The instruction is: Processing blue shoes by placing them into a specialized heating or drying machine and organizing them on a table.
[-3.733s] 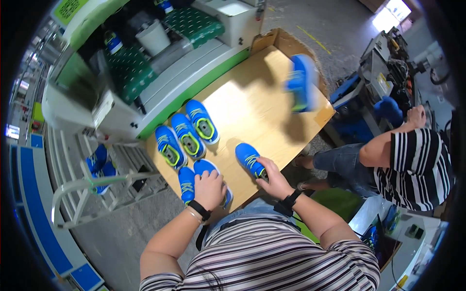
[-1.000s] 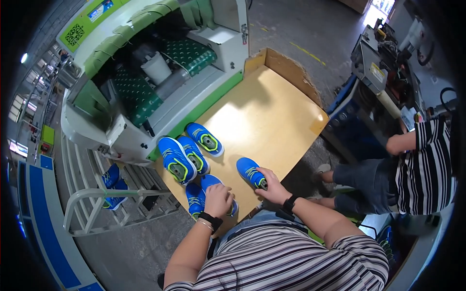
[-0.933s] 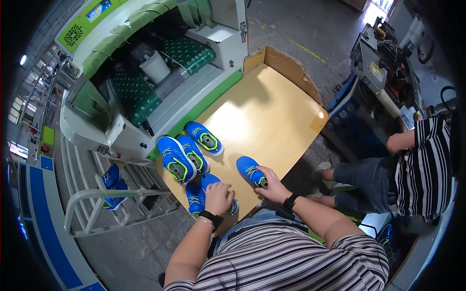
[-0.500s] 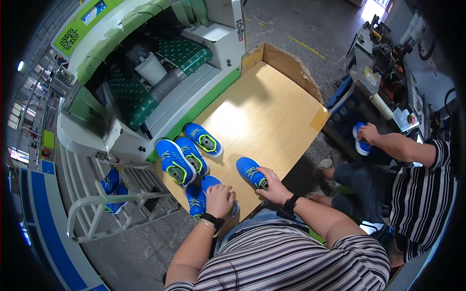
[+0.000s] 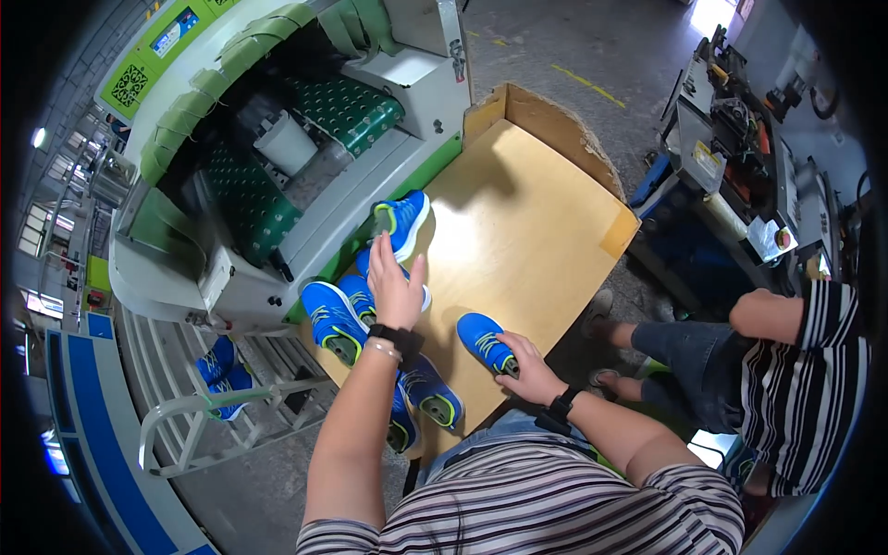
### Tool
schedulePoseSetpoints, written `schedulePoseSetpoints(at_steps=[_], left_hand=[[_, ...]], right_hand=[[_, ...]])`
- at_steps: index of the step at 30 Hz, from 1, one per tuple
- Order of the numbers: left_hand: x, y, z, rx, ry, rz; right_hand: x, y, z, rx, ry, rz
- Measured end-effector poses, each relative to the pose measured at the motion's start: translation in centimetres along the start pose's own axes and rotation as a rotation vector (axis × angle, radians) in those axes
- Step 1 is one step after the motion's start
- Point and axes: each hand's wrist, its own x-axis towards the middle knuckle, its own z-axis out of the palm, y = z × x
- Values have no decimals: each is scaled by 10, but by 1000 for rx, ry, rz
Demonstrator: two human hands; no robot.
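My left hand [image 5: 398,291] reaches forward over the wooden table [image 5: 536,213], fingers spread and holding nothing. It hovers above a blue shoe [image 5: 365,277], just short of another blue shoe [image 5: 404,222] lying at the machine's edge. My right hand [image 5: 532,365] grips the heel of a single blue shoe [image 5: 483,335] near the table's front edge. Two more blue shoes [image 5: 331,319] lie left of my wrist. Another pair [image 5: 430,396] sits under my forearm at the near edge, partly hidden.
A green-and-white machine with studded green belts [image 5: 342,106] borders the table's left side. A cardboard wall [image 5: 546,120] closes the far end. A person in a striped shirt [image 5: 795,370] sits at the right. A metal rack holding blue shoes [image 5: 222,365] stands lower left.
My left hand left the pair at the near edge and stretched forward toward the machine. A blue shoe has appeared at the machine's edge. My right hand stays on its shoe.
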Motion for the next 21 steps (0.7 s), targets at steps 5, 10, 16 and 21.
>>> schedulePoseSetpoints(at_steps=[5,10,16,21], left_hand=[[58,-41,25,122,119,-355],[91,-32,24,192,-210,-549],[69,-31,68,137,-232,-159],[60,-44,63,-595,-337,-501]], right_hand=[[0,-11,2,5,-40,24],[-2,-5,-7,5,-59,77],[7,-13,-12,-8,-113,93],[34,-29,-23,279,-14,216]])
